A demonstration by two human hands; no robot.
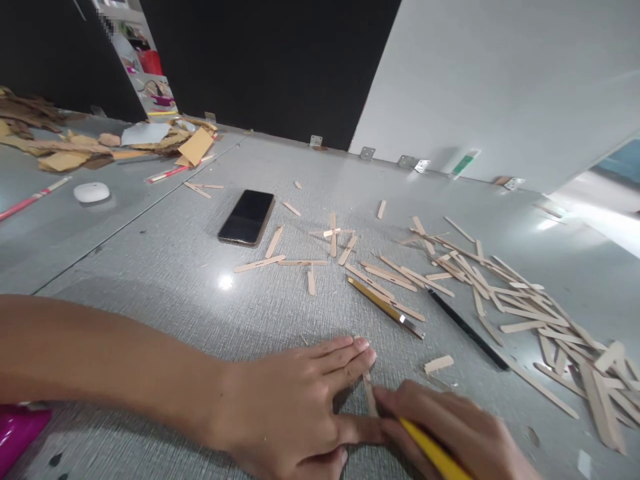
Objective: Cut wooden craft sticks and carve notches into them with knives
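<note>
My left hand (295, 393) lies on the grey table with its fingers stretched out. Its fingertips and thumb press a wooden craft stick (369, 390) against the surface. Close beside it, my right hand (450, 427) is closed around a yellow-handled tool (430, 448), held over the near part of that stick; the tool's tip is hidden by the fingers. Just beyond the hands are a gold-coloured metal tool (380, 303), a slim black stick-like tool (470, 330) and a short cut piece of stick (439, 364).
A large loose pile of craft sticks (545, 320) spreads across the right side. A phone (247, 217) lies farther back, with several joined sticks (333, 233) near it. At left are a white earbud case (91, 193) and torn brown paper (80, 150). Upright panels (475, 80) border the back.
</note>
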